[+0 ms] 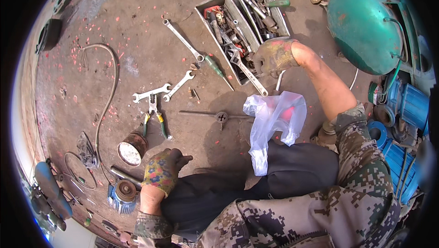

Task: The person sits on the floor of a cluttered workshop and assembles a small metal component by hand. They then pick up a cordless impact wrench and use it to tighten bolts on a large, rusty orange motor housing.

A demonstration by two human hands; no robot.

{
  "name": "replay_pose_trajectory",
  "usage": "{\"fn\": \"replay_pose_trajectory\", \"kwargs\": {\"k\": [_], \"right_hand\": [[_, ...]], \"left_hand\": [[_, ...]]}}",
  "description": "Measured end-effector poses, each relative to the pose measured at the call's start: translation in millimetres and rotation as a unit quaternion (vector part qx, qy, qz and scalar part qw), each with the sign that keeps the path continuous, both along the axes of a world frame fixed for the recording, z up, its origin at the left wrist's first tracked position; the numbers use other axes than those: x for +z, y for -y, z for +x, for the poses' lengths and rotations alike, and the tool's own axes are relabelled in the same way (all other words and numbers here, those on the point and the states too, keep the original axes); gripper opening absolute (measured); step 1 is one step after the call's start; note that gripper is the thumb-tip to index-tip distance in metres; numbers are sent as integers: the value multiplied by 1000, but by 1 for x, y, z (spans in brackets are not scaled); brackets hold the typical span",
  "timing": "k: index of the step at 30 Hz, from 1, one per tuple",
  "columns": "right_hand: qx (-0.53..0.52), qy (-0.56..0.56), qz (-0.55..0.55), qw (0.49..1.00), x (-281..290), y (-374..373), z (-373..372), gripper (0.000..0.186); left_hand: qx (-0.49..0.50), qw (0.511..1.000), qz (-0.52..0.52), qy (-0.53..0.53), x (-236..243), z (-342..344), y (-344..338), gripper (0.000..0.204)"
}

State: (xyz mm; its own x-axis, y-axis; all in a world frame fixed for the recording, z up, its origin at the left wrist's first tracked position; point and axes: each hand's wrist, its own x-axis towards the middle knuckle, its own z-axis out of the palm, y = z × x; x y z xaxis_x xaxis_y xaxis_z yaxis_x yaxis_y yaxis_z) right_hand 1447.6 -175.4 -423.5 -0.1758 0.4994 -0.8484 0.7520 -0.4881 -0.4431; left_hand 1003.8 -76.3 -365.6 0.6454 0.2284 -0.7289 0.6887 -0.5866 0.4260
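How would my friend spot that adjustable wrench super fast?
Start at the two long metal toolboxes and pick the left one. At its near end, by the gloved right hand, slants the silver adjustable wrench. Unlike the wrenches lying on the ground, it pokes out past the box's edge.

The adjustable wrench (248, 73) is smooth, glossy metal.

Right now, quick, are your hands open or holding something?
Left hand: nothing seen in it, can't tell if open.
Right hand: by a toolbox, grip hidden, can't tell.
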Motion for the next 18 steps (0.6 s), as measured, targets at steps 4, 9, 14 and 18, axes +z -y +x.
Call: {"fn": "replay_pose_trajectory", "kwargs": {"k": [4,9,14,18], "right_hand": [[-108,178,147,967,11,6,5,33],[-206,206,258,921,-19,11,12,34],[-301,320,325,837,-2,20,41,37],[-393,277,316,818,-11,16,67,39]], "left_hand": [[33,996,-53,69,-18,-19,18,18],[-3,997,-73,0,-17,-7,31,33],[-39,996,-66,53,-33,-1,27,36],[-40,997,-63,-16,-16,-1,29,34]]}}
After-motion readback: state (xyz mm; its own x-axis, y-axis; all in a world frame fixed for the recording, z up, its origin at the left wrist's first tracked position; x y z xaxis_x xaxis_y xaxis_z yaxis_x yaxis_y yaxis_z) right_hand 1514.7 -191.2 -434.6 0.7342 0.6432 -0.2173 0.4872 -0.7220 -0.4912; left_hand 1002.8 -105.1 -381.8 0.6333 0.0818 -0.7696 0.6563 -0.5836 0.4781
